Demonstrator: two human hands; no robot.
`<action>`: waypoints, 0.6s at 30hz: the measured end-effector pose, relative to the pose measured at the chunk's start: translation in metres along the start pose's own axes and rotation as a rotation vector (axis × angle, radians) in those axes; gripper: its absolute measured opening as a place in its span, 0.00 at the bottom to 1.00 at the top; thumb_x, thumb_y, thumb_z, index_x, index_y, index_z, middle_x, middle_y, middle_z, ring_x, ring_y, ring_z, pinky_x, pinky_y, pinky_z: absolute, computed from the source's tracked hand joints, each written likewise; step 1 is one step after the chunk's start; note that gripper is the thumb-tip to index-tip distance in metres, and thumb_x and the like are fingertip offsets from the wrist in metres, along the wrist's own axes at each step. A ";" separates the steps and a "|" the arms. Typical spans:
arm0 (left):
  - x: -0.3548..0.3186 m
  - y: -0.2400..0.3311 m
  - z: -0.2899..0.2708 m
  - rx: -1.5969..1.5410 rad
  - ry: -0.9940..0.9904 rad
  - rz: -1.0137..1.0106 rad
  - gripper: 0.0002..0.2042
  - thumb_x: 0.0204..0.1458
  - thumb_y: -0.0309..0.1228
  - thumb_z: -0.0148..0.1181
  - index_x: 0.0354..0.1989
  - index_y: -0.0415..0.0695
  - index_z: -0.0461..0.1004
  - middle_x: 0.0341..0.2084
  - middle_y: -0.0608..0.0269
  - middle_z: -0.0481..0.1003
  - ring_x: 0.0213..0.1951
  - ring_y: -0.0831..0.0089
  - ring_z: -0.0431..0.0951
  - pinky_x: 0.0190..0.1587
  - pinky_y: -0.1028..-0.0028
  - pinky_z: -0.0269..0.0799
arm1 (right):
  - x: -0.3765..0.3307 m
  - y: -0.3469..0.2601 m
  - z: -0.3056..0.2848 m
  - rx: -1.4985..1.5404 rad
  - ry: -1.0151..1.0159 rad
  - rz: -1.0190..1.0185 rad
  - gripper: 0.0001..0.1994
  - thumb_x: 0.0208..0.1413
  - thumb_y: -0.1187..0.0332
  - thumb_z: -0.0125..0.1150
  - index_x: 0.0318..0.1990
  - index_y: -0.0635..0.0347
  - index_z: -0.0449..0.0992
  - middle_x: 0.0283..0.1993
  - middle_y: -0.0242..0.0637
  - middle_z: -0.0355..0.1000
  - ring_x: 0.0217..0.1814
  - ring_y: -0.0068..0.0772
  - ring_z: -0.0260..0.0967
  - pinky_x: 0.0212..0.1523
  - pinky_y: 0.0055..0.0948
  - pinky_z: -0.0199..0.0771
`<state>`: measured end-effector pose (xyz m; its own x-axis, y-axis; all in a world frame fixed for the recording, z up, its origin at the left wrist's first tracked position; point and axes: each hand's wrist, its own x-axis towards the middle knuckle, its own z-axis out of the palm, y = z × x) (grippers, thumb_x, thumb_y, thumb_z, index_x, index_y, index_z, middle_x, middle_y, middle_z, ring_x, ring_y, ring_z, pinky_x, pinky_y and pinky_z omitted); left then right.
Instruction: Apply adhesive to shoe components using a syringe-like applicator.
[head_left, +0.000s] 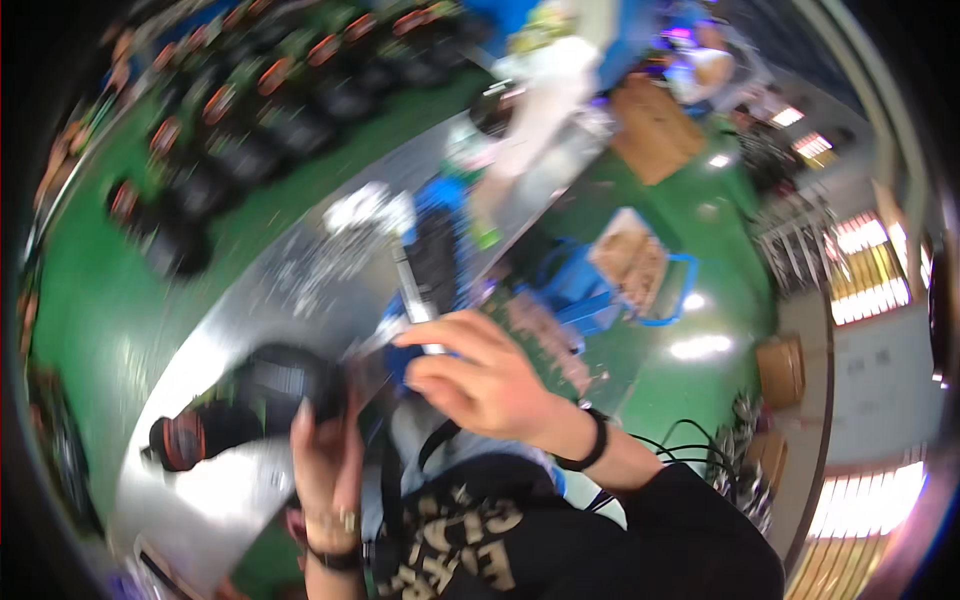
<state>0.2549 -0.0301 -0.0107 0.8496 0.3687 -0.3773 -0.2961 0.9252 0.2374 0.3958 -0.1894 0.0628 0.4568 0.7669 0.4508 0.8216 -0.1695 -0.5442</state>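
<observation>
Two bare hands are seen low in the blurred view. The left hand (328, 462) is raised with its palm toward the camera and its fingers laid against the near side of a black device (285, 380), which lies on the grey metal table (300, 270). One such device is under the hands; an orange-ringed end (180, 440) sticks out on its left. Whether the left hand actually clasps the device cannot be told through the blur; only contact is shown.

The right hand (485, 380) is held just right of the device, fingers curled and pointing left, with a thin metal strip (415, 300) reaching away from its fingertips toward the far side. The fingers are closed narrowly about the strip's near end. A black band (595, 445) is worn on the right wrist, and a dark band (335, 557) on the left wrist.

Beyond the hands, a blue and black object (440, 240) is seen on the table. On the green floor at far left, many similar black devices with orange rings (230, 130) are lined in rows; their number cannot be counted. At right, one blue crate (640, 270) holding brown parts stands on the floor, and one cardboard box (652, 130) lies farther off.
</observation>
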 end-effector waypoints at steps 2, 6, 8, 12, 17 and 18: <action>-0.035 -0.005 -0.026 0.111 -0.207 0.015 0.26 0.49 0.33 0.60 0.56 0.36 0.62 0.56 0.50 0.64 0.59 0.61 0.64 0.64 0.62 0.56 | 0.008 0.031 -0.003 -0.130 0.031 -0.004 0.07 0.48 0.72 0.59 0.36 0.58 0.75 0.47 0.32 0.70 0.46 0.36 0.66 0.46 0.32 0.67; -0.082 -0.007 -0.090 0.602 0.042 0.111 0.25 0.49 0.36 0.60 0.54 0.39 0.65 0.50 0.52 0.67 0.52 0.63 0.67 0.53 0.64 0.64 | 0.021 0.091 -0.007 -0.489 -0.242 0.033 0.16 0.46 0.71 0.53 0.45 0.56 0.74 0.52 0.28 0.69 0.57 0.36 0.60 0.58 0.37 0.58; -0.109 0.015 -0.115 0.814 0.203 0.141 0.24 0.49 0.36 0.60 0.53 0.38 0.66 0.46 0.53 0.69 0.48 0.64 0.67 0.49 0.65 0.64 | 0.021 0.102 -0.003 -0.551 -0.161 -0.011 0.16 0.51 0.68 0.52 0.48 0.53 0.72 0.56 0.31 0.66 0.61 0.40 0.57 0.62 0.41 0.53; -0.174 0.075 -0.134 1.203 0.445 0.299 0.22 0.50 0.37 0.59 0.50 0.37 0.68 0.39 0.55 0.72 0.42 0.66 0.69 0.42 0.68 0.66 | 0.024 0.094 0.010 -0.404 -0.179 -0.201 0.19 0.51 0.59 0.57 0.52 0.48 0.71 0.60 0.33 0.61 0.65 0.44 0.52 0.63 0.48 0.51; -0.173 0.118 -0.108 1.037 0.917 0.149 0.25 0.50 0.37 0.59 0.55 0.38 0.65 0.48 0.52 0.69 0.52 0.63 0.66 0.52 0.66 0.64 | 0.022 0.081 0.026 -0.055 -0.457 -0.454 0.18 0.50 0.62 0.58 0.50 0.53 0.71 0.58 0.38 0.62 0.63 0.45 0.54 0.61 0.44 0.57; -0.163 0.122 -0.102 1.036 0.871 0.181 0.25 0.50 0.37 0.59 0.55 0.38 0.65 0.48 0.52 0.69 0.52 0.63 0.66 0.52 0.66 0.64 | 0.022 0.081 0.030 -0.021 -0.484 -0.479 0.18 0.50 0.63 0.57 0.49 0.55 0.70 0.58 0.38 0.63 0.63 0.45 0.56 0.60 0.43 0.58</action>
<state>0.0356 0.0317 -0.0118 0.1723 0.7698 -0.6146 0.4147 0.5092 0.7541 0.4625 -0.1675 0.0078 -0.1587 0.9501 0.2686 0.9041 0.2492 -0.3471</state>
